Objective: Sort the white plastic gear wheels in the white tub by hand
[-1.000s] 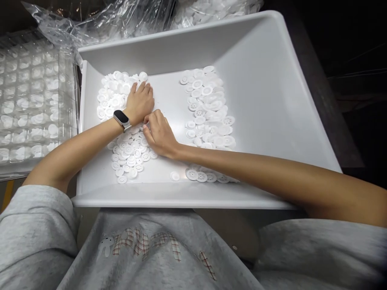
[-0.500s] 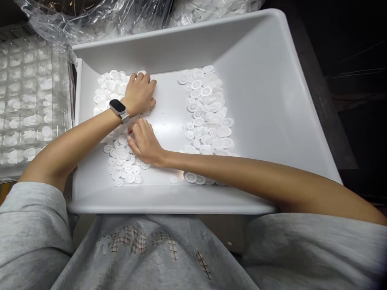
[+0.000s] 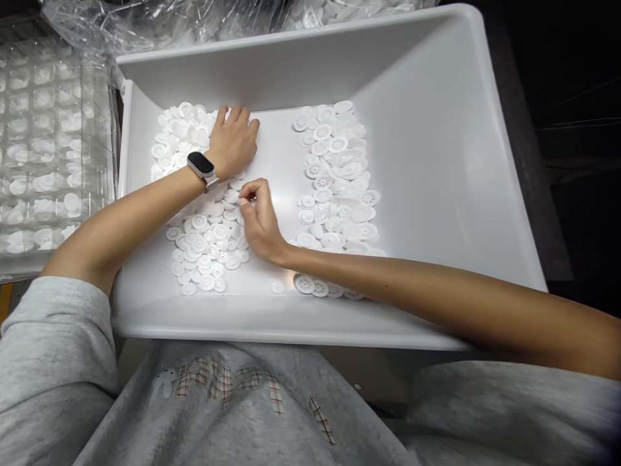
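Small white plastic gear wheels [image 3: 204, 249] lie in a loose heap on the left side of a grey plastic bin [image 3: 417, 162]. My left hand [image 3: 234, 144], with a watch band on its wrist, lies palm down over the upper right edge of this heap. Its fingers are spread and bent downward; the palm side is hidden. Closer to me, my right hand [image 3: 262, 220] is at the heap's right edge, thumb and index finger drawn together in a pinch. Whatever sits between those fingertips is hidden or too small to name.
A band of larger white wheels [image 3: 339, 175] runs down the bin's middle, partly under my right forearm. One small wheel [image 3: 277, 286] lies alone near the front wall. Left of the bin stand clear compartment trays [image 3: 43, 142] with white parts. Clear plastic bags [image 3: 194, 26] lie behind.
My right hand has shifted right and slightly up, its fingers now pinched together, uncovering more small wheels. My left hand has slid slightly right. The view has shifted a little.
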Motion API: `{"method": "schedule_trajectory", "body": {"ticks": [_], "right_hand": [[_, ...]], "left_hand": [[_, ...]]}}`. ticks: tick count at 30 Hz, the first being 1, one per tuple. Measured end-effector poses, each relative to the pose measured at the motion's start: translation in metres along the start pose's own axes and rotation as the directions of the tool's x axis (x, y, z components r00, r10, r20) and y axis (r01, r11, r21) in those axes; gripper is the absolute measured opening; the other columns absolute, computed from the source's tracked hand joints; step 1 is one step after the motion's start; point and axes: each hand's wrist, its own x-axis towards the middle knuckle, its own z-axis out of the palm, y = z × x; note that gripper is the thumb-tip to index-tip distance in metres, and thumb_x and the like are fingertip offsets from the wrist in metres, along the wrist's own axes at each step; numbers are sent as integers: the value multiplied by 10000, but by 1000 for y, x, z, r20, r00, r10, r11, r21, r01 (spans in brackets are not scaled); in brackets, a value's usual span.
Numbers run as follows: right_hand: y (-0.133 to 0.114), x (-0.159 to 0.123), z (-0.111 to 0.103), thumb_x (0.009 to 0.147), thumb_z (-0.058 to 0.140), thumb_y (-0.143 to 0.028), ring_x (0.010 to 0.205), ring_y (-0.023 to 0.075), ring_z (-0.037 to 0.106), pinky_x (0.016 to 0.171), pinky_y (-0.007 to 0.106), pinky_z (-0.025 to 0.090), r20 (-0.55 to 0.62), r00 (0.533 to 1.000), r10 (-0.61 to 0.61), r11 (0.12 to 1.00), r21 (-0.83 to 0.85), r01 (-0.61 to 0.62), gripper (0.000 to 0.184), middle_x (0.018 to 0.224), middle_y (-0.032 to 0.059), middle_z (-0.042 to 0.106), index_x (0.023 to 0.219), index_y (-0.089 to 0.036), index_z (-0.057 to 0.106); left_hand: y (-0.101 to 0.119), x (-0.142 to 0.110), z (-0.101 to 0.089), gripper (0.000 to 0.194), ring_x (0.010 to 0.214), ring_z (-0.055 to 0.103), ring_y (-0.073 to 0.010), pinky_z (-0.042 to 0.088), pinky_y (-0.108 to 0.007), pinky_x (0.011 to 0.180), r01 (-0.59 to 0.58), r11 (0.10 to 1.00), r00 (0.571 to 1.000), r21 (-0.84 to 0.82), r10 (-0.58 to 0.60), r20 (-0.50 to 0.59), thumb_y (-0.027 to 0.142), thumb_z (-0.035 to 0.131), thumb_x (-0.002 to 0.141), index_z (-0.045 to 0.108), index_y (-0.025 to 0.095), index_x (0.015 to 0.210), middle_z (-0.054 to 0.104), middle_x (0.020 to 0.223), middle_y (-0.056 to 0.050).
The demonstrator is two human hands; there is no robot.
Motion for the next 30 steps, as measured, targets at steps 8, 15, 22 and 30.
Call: {"method": "schedule_trajectory", "body": {"ticks": [8,15,22,30], "right_hand": [[18,5,-6,1022,482,-508,811,129,574,717,296,532,-99,954,284,946,191,-262,370,1012,47,597,1134,-167,575],[9,9,17,1010,487,-520,739,112,524,660,270,493,-25,947,319,920,249,-303,368,936,23,554,1085,-165,548],[-5,0,-22,981,279,-270,820,146,474,732,302,455,74,970,231,971,43,-235,56,943,24,430,939,-243,305],[-45,-29,-98,855,630,-242,583,112,412,550,269,279,772,590,237,922,-371,115,99,822,1,542,875,-202,542]], "left_hand": [[7,-4,-18,329,1330,525,-230,376,-515,1198,1,999,1000,34,-1,20,403,550,984,641,245,1258,591,1407,-99],[12,-43,-55,389,1367,512,-273,373,-552,1177,-88,996,995,15,87,43,252,505,996,558,139,1364,555,1451,-148],[20,-69,-47,435,1350,541,-274,328,-493,1196,-336,935,919,-115,352,179,161,279,1002,593,110,1299,609,1389,-163],[25,-81,-39,357,1081,641,-287,396,-492,1080,-541,838,813,-70,542,213,230,349,990,673,136,1105,686,1159,-152]]}}
